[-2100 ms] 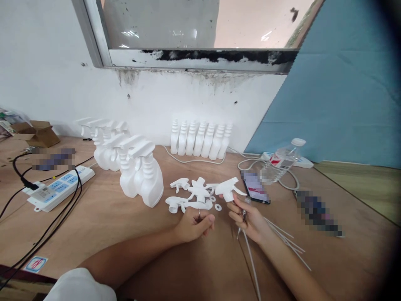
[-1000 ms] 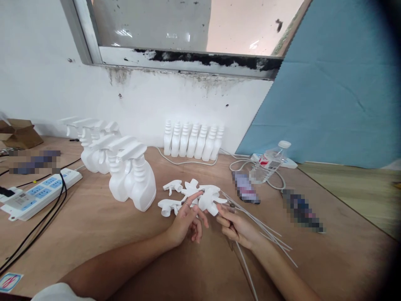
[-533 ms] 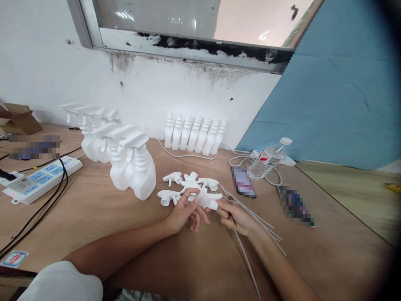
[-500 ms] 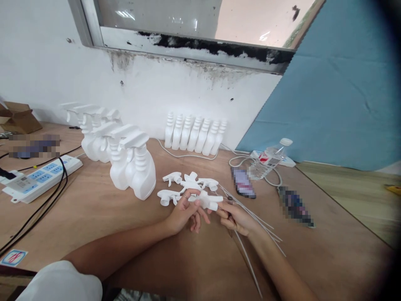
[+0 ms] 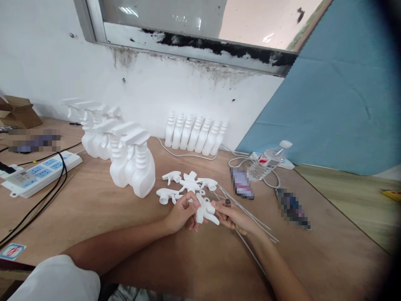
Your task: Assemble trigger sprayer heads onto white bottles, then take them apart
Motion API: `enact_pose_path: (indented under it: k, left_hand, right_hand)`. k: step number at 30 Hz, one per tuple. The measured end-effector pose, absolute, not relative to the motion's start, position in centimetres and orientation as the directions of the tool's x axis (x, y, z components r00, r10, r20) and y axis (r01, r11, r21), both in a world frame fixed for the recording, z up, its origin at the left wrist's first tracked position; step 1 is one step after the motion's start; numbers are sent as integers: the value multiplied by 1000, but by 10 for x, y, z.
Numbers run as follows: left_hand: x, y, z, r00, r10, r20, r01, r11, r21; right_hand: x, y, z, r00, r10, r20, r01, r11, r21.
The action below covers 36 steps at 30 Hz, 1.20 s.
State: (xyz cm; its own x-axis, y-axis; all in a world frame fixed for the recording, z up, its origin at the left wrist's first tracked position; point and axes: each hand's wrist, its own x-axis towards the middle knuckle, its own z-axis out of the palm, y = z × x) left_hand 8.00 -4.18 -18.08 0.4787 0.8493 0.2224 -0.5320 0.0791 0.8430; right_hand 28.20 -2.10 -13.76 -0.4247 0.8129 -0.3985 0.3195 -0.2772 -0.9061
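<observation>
My left hand [image 5: 183,213] is closed on a white trigger sprayer head [image 5: 202,209], held just above the table with its trigger toward me. My right hand [image 5: 230,215] has its fingers pinched together against the right side of that head. A thin white tube [image 5: 250,251] runs from under the right hand toward me; its upper end is hidden by the fingers. A small dark round piece [image 5: 228,202] shows at the right hand's fingers. Just beyond the hands lie several more sprayer heads [image 5: 171,177], and loose thin tubes [image 5: 247,209] lie to the right.
White bottles with sprayer heads [image 5: 140,167] stand at the left. Several bottles without heads [image 5: 197,133] line the wall. A power strip [image 5: 46,171] with black cables lies far left. On the right are a clear plastic bottle [image 5: 266,163], a phone [image 5: 242,183] and a blurred dark object [image 5: 293,209].
The sprayer head in my left hand has been turned, its end now pointing down toward me. My right fingers have shifted slightly left, and the tube beneath them has swung a little.
</observation>
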Motion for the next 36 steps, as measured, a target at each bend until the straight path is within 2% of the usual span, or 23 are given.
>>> enact_pose_path:
  k: [6, 14, 19, 22, 27, 29, 33, 36]
  left_hand:
    - [86, -47, -180, 415, 905, 92, -429, 105, 897]
    - [87, -49, -178, 398, 914, 76, -391, 94, 916]
    - [85, -51, -176, 393, 915, 95, -358, 57, 932]
    - [82, -50, -176, 378, 920, 105, -345, 35, 938]
    - [79, -44, -176, 471, 867, 164, -521, 124, 845]
    - [78, -42, -175, 482, 862, 153, -572, 178, 801]
    - [74, -39, -167, 452, 890, 66, -624, 262, 736]
    - [66, -34, -161, 458, 888, 42, -607, 278, 744]
  right_hand:
    - [280, -24, -137, -476, 800, -366, 330, -223, -917]
    - [273, -28, -132, -442, 822, -360, 321, -229, -919]
    - [277, -30, -128, -431, 820, -376, 400, -200, -894]
    - [283, -28, -123, -339, 871, -356, 462, -176, -869]
    - [303, -10, -124, -87, 985, -151, 453, -96, -887]
    - [313, 0, -131, -11, 1000, -29, 514, -19, -857]
    - [326, 12, -142, -2, 971, 238, 670, 178, -720]
    - [326, 10, -138, 8, 885, 465, 737, 309, -601]
